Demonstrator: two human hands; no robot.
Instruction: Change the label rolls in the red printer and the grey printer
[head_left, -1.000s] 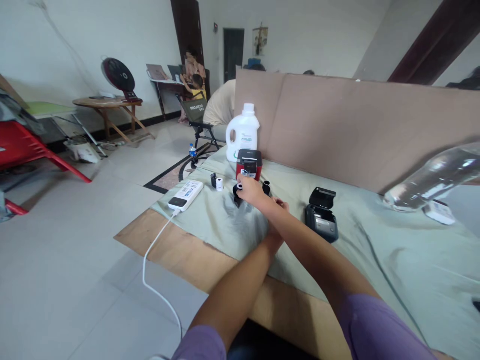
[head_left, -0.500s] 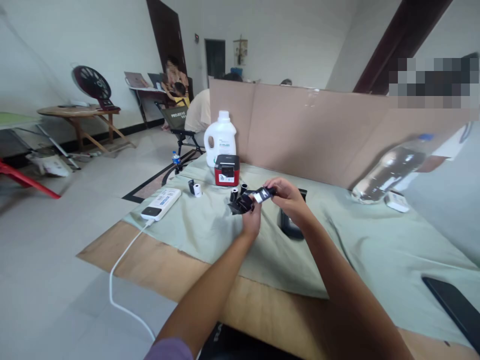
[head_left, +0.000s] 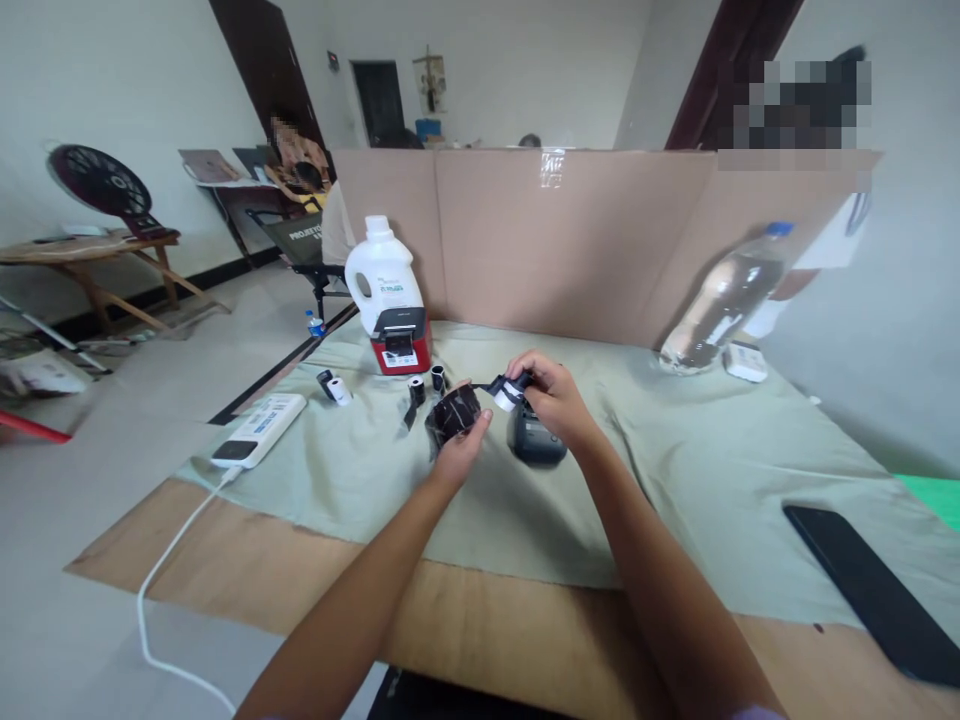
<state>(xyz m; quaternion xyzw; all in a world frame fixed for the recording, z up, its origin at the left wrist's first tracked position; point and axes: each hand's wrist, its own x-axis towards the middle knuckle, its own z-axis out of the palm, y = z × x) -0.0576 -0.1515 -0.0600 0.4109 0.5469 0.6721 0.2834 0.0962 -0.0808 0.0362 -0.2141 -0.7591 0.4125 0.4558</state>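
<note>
My left hand grips a black roll of ribbon or tape above the green cloth. My right hand pinches a small white paper roll and the loose black end leading from the black roll. Just behind and under my right hand sits a small black label printer. A red and black label printer stands further back, with two small black rolls before it. Another white paper roll lies to the left.
A white jug stands behind the red printer. A white power strip with a cable lies at the left edge. A clear bottle leans on the cardboard screen. A black phone lies right. People sit beyond.
My hands lifted the black roll and white roll off the cloth and drew them nearer to me. The camera view swung rightward, bringing the phone and bottle further into view.
</note>
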